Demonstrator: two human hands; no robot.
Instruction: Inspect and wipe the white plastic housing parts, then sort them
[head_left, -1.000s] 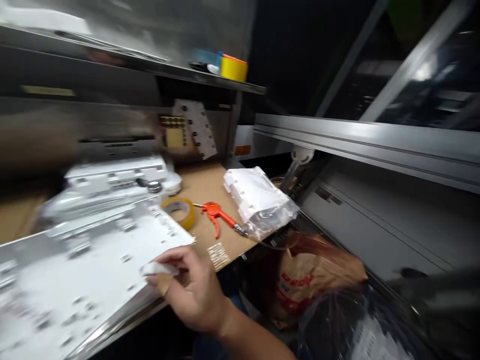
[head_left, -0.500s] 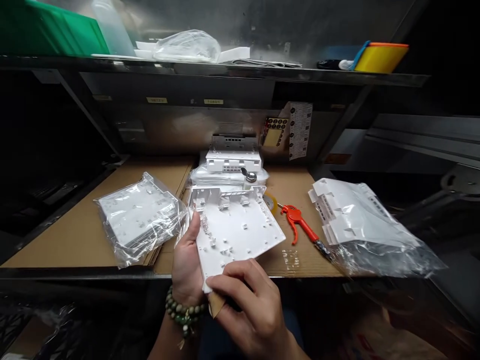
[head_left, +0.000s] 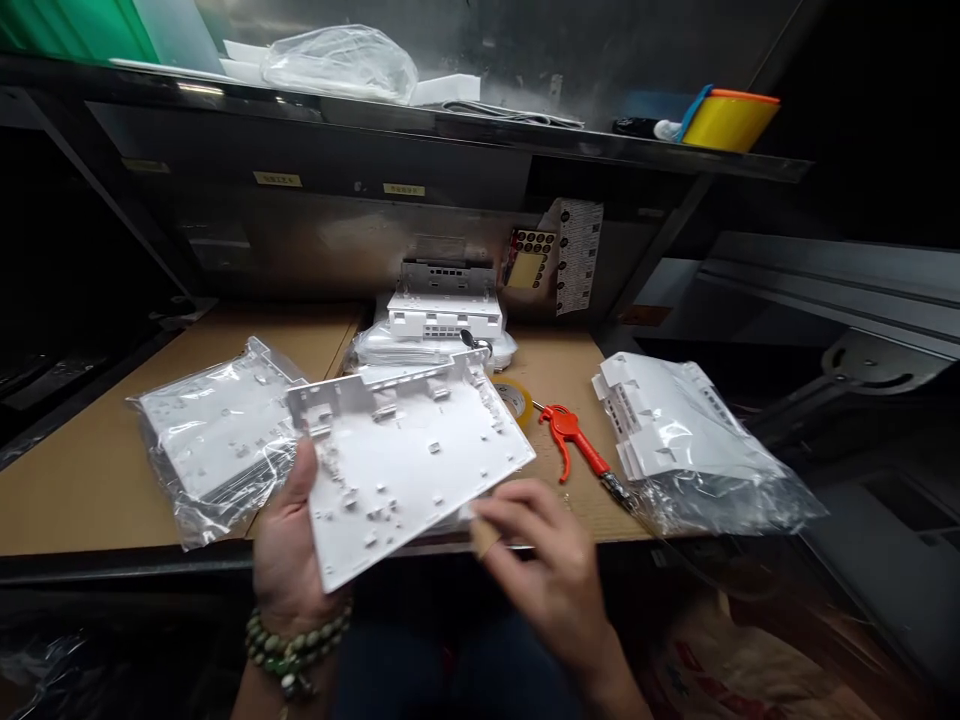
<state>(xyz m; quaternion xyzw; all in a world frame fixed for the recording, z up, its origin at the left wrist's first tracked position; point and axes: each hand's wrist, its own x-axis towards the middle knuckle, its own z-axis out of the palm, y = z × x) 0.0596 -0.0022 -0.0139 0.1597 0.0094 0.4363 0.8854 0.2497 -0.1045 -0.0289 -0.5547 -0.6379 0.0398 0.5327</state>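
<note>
My left hand (head_left: 289, 545) grips the left edge of a white plastic housing panel (head_left: 412, 460), thumb on top, fingers hidden beneath. The panel is tilted, its inner face with small posts and clips turned up. Close to the panel's lower right edge is my right hand (head_left: 544, 570), closed in a pinch and somewhat blurred. A small tan piece (head_left: 484, 535) shows at its thumb tip; whether it is held or wrapped round the thumb I cannot tell. Behind the panel lies a roll of yellowish tape (head_left: 514, 400), and to its right an orange air blow gun (head_left: 571, 435).
Bagged white panels lie on the cardboard at left (head_left: 217, 425) and right (head_left: 667, 415). More white housings (head_left: 446, 315) are stacked at the back. A metal shelf (head_left: 450, 125) crosses above, carrying a yellow container (head_left: 727, 122), plastic bags and a green bin (head_left: 75, 30).
My left hand has carried the panel left and tipped it anticlockwise. My right hand has moved from the panel's near lower corner to its right, along the lower edge. The camera view has shifted.
</note>
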